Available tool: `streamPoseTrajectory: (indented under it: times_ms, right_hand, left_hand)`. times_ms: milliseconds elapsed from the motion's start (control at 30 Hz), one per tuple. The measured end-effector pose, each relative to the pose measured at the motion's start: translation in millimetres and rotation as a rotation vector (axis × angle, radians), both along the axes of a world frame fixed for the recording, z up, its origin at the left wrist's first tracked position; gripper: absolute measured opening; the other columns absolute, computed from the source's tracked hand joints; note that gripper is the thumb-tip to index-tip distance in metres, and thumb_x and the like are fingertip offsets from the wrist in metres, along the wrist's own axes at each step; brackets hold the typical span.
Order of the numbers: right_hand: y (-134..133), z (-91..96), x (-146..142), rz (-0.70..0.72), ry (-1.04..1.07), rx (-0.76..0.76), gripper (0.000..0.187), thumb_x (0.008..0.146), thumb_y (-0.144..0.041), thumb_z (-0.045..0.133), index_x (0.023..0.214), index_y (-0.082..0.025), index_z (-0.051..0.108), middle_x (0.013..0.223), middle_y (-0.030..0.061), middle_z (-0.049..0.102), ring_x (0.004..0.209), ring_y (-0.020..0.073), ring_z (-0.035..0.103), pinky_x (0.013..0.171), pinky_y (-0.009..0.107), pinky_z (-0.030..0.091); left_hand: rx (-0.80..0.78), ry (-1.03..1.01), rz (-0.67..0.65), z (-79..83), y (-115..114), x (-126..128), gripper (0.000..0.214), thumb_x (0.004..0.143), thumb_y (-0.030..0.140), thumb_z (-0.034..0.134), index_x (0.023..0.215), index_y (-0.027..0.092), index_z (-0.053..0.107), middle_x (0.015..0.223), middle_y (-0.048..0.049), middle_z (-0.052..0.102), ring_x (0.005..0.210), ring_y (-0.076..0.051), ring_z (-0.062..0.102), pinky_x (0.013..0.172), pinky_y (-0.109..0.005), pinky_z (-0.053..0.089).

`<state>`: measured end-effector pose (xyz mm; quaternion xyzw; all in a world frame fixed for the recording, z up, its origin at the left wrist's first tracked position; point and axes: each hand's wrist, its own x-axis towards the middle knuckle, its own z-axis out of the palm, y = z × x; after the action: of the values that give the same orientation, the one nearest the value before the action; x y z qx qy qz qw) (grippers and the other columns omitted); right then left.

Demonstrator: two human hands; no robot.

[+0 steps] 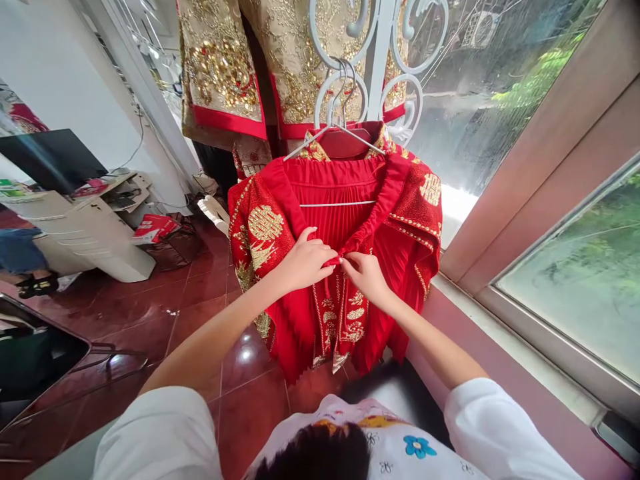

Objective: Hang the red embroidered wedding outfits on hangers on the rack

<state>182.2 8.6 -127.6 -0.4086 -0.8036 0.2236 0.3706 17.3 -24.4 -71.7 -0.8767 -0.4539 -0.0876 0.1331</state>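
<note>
A red pleated skirt [333, 175] hangs from a white wire hanger [336, 125], its waistband draped downward on both sides. Behind it is a red jacket [265, 223] with gold embroidery and beaded edges. My left hand [311, 261] is closed on the skirt's waistband at the front middle. Right beside it, my right hand [364, 272] pinches the same red cloth, and the two sets of fingertips nearly meet. Whatever small fastening may lie between the fingertips is too covered to make out.
Gold sequined garments [225, 73] hang behind on a white scrolled metal rack [377, 53]. A window frame [520, 133] rises at the right. At the left stand a desk [85, 227] with a monitor [53, 157], a brown bag [175, 247] and a black chair [40, 353].
</note>
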Motion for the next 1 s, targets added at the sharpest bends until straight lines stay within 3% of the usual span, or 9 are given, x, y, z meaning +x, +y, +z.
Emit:
streamPoseTrajectory:
  times_ms: [167,267,367,533,667,733,800,900,1000]
  right_hand:
    - [-11.0,-4.5,-1.7,0.070,0.358,-0.149,0.030,0.082,-0.038,0.053,0.066,-0.013,0.059,0.055,-0.0011,0.050,0.049,0.0081,0.036,0.051,0.022,0.028]
    - [-28.3,-4.8,1.4,0.150,0.487,-0.322,0.037,0.079,-0.046,0.055,0.060,-0.014,0.052,0.050,-0.0036,0.039,0.048,0.0073,0.029,0.048,0.022,0.024]
    - [-46.0,-12.5,1.3,0.131,0.537,-0.362,0.037,0.080,-0.047,0.054,0.063,-0.014,0.055,0.053,-0.0030,0.041,0.050,0.0077,0.031,0.050,0.022,0.027]
    - [-61.3,-56.2,0.2,0.070,0.214,-0.305,0.041,0.088,-0.041,0.044,0.059,-0.013,0.054,0.054,-0.0017,0.042,0.052,0.0081,0.033,0.053,0.022,0.027]
    - [-70.4,-81.4,9.6,0.108,-0.140,-0.372,0.029,0.085,-0.022,0.046,0.059,-0.014,0.056,0.053,-0.0006,0.046,0.051,0.0087,0.036,0.054,0.022,0.028]
    - [-72.0,-66.3,16.4,0.138,-0.231,-0.342,0.026,0.084,-0.020,0.048,0.062,-0.014,0.060,0.055,0.0019,0.052,0.053,0.0107,0.043,0.056,0.023,0.032]
    - [-66.0,-30.5,21.7,0.081,-0.286,-0.207,0.029,0.089,-0.028,0.044,0.072,-0.015,0.065,0.062,0.0048,0.059,0.057,0.0141,0.051,0.060,0.025,0.037]
    - [-35.9,37.8,21.7,-0.244,-0.027,0.189,0.034,0.092,-0.038,0.040,0.109,-0.018,0.062,0.094,0.0089,0.065,0.082,0.0187,0.059,0.079,0.031,0.045]
    - [12.0,84.0,14.8,-0.628,0.028,0.414,0.058,0.083,-0.035,0.051,0.137,-0.016,0.040,0.136,0.0177,0.042,0.127,0.0307,0.036,0.100,0.048,0.035]
  left_hand:
    - [-0.040,-0.068,0.012,12.8,-10.9,-1.4,0.042,0.094,0.041,0.037,0.078,0.016,0.067,0.076,-0.0041,0.070,0.074,-0.016,0.059,0.099,-0.043,0.028]
    - [-0.015,-0.129,0.005,19.4,-19.4,4.6,0.047,0.096,0.041,0.033,0.077,0.017,0.068,0.075,-0.0031,0.071,0.074,-0.016,0.059,0.095,-0.042,0.028]
    - [0.012,-0.146,-0.025,28.6,-28.9,7.9,0.048,0.096,0.041,0.032,0.077,0.017,0.068,0.076,-0.0023,0.072,0.071,-0.015,0.058,0.093,-0.041,0.028]
    - [0.091,-0.176,0.017,49.3,-41.0,-16.5,0.050,0.095,0.047,0.033,0.071,0.018,0.067,0.074,-0.0020,0.072,0.068,-0.015,0.056,0.087,-0.037,0.032]
    - [0.282,-0.246,0.372,64.5,-51.7,-49.7,0.056,0.095,0.045,0.030,0.054,0.017,0.057,0.054,-0.0018,0.063,0.057,-0.014,0.045,0.087,-0.039,0.033]
    - [0.251,-0.197,0.573,64.9,-54.4,-52.6,0.056,0.095,0.042,0.028,0.053,0.016,0.055,0.050,-0.0036,0.057,0.055,-0.015,0.044,0.086,-0.042,0.034]
    - [0.244,-0.154,0.696,58.1,-50.8,-42.8,0.049,0.094,0.043,0.031,0.070,0.015,0.063,0.065,-0.0081,0.063,0.067,-0.021,0.053,0.085,-0.044,0.036]
    - [0.482,-0.212,0.850,39.8,-33.2,-19.0,0.049,0.087,0.048,0.045,0.119,0.011,0.054,0.111,-0.0178,0.059,0.102,-0.033,0.052,0.089,-0.048,0.036]
    - [0.577,-0.258,0.960,23.8,-11.6,-8.9,0.064,0.083,0.040,0.052,0.137,0.010,0.035,0.129,-0.0214,0.046,0.113,-0.037,0.045,0.091,-0.048,0.039]
